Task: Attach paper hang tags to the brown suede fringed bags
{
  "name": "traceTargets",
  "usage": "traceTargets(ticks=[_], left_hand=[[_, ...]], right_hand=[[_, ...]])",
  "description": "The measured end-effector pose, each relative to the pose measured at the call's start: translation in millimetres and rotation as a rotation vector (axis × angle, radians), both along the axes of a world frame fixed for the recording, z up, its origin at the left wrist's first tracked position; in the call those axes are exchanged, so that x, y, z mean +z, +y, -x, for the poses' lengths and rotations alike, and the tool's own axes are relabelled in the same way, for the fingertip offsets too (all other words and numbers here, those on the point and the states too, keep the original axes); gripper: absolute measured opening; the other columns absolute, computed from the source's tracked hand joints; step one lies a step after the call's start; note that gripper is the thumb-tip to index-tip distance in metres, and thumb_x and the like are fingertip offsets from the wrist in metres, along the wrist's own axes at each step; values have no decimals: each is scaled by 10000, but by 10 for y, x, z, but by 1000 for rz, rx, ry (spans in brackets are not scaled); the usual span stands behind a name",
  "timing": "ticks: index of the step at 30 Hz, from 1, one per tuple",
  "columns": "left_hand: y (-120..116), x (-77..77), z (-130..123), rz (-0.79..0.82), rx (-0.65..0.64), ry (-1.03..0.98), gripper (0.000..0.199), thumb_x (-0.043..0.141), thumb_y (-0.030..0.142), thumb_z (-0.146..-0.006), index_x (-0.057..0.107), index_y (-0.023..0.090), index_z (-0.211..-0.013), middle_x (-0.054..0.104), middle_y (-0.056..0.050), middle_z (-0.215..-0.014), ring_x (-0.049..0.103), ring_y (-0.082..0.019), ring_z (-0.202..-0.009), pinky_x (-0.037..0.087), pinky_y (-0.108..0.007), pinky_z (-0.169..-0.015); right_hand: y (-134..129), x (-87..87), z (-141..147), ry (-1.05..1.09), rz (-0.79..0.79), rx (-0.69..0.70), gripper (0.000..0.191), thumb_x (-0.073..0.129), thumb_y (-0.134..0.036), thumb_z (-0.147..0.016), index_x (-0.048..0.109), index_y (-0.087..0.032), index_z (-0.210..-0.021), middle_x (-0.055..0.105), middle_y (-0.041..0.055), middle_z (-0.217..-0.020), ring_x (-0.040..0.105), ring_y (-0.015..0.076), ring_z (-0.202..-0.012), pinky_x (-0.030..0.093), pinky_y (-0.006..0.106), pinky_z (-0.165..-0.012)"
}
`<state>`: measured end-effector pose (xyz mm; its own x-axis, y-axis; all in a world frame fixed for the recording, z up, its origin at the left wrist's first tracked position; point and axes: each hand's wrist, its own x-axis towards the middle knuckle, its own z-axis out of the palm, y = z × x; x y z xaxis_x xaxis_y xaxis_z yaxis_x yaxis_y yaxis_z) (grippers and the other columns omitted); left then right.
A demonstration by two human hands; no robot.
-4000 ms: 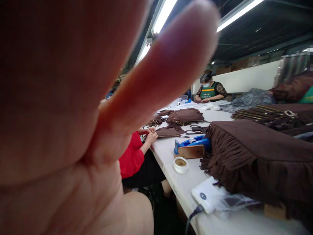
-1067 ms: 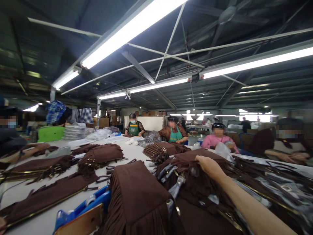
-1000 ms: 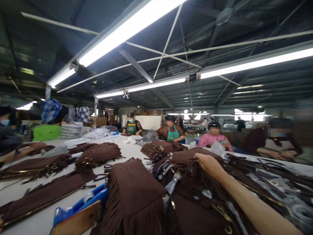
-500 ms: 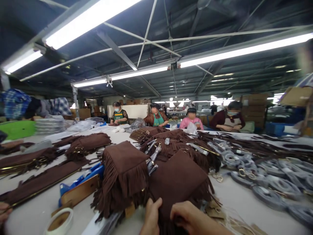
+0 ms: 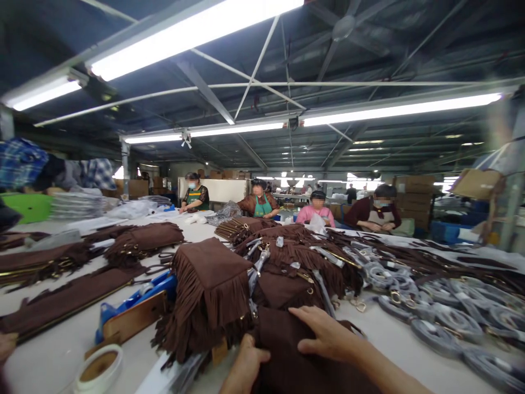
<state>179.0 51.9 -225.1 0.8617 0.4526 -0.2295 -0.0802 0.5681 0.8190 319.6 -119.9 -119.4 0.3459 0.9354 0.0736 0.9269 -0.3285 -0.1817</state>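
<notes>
We have both hands on one brown piece of suede-like material, which lies directly below us at the front edge of view, partly cut off by the bottom of the frame. What shows of it runs away from us towards the heaped brown bags; its full outline is hidden, so we cannot tell its long axis for certain.

Our left hand sits at the piece's left edge, thumb lying against it; the fingers are tucked out of sight, and we cannot tell whether they grip. Our right hand comes in from the right and rests over the top face, thumb and forefinger spread well apart, nothing pinched between them. Neither hand is clearly nearer, since both touch it from opposite sides.

A fringed brown bag stands just beyond the left hand, on the piece's left. The plastic-wrapped straps lie coiled on the bench, well apart to the right.
</notes>
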Motion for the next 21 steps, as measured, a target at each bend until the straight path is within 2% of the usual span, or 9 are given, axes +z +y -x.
traceTargets(ticks=[2,4,6,8,10,15,19,21], left_hand=[[11,37,32,-72,0,-6,555,623,10,-500,613,115,-1046,758,-89,-879,683,-316,-945,497,-425,-905],[8,75,54,-112,-7,-20,543,661,45,-520,624,108,-1058,758,-100,-906,677,-327,-962,501,-429,-900],[1,121,66,-110,-7,-69,519,745,144,-556,644,104,-1063,754,-120,-958,672,-331,-982,498,-428,-916],[-1,178,74,-103,9,-148,530,810,298,-593,662,102,-1063,744,-140,-1018,669,-329,-1005,491,-425,-940],[5,242,87,-102,43,-241,560,837,389,-600,677,97,-1051,738,-154,-1048,665,-330,-1023,485,-422,-958],[-24,434,187,-139,88,-375,589,873,403,-576,704,108,-1057,739,-149,-1065,649,-346,-1063,490,-428,-970],[-86,615,339,-208,11,-414,604,879,405,-570,714,146,-1090,721,-137,-1136,628,-345,-1111,486,-425,-998],[-64,667,388,-281,40,-379,553,853,432,-609,727,144,-1064,719,-133,-1142,627,-331,-1118,483,-417,-1011]], right_hand=[[101,-72,-29,-48,9,-22,681,757,-321,-715,543,-133,-1333,613,170,-1277,572,313,-1170,448,408,-1001],[175,-71,-67,-94,-7,-26,499,744,-234,-712,617,-151,-1188,667,121,-1137,616,280,-1066,481,357,-914],[208,-1,-90,-130,-29,-14,285,671,-154,-760,638,-171,-1043,665,78,-1031,625,241,-995,472,316,-860],[202,120,-70,-176,-58,-9,182,592,-112,-813,619,-187,-977,632,63,-1004,613,220,-963,452,299,-822],[166,266,3,-251,-89,-9,158,546,-96,-846,604,-196,-954,603,64,-1004,593,220,-944,436,298,-785],[33,572,300,-581,-223,103,152,516,-94,-886,606,-209,-845,579,47,-884,545,198,-816,393,291,-703],[-4,593,476,-590,-345,183,190,491,-100,-908,622,-210,-827,566,35,-833,511,175,-765,380,276,-671],[10,563,530,-566,-385,196,180,492,-128,-927,636,-204,-849,573,37,-831,513,176,-765,390,274,-658]])
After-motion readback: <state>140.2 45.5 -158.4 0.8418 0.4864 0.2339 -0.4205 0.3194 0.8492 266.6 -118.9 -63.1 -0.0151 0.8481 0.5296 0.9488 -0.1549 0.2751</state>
